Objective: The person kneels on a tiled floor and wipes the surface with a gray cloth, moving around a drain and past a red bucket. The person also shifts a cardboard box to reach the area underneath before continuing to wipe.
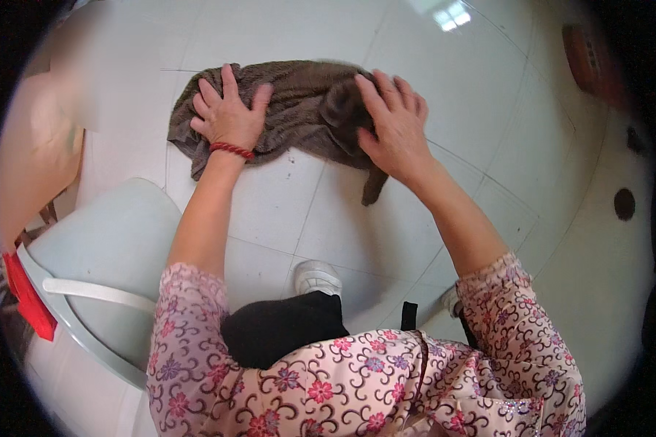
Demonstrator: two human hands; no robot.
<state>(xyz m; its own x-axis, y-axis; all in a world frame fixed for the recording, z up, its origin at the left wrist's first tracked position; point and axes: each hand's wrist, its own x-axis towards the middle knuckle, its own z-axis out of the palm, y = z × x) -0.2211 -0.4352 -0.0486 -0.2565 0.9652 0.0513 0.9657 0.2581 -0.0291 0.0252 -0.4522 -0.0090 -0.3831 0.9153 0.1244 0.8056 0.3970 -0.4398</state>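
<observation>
A brown-grey cloth, bunched and wrinkled, lies on the tiled floor in front of me. My left hand, with a red braided bracelet at the wrist, rests spread on the cloth's left part. At its right end is my right hand, fingers apart and slightly blurred, over or against the edge; contact there is hard to tell. A narrow end of the cloth sticks out below my right hand. Neither hand has its fingers closed around the fabric.
A pale chair with a light frame stands at left, a red item beside it. My white shoe is on the floor tiles. At right lie a reddish-brown object and a dark round spot.
</observation>
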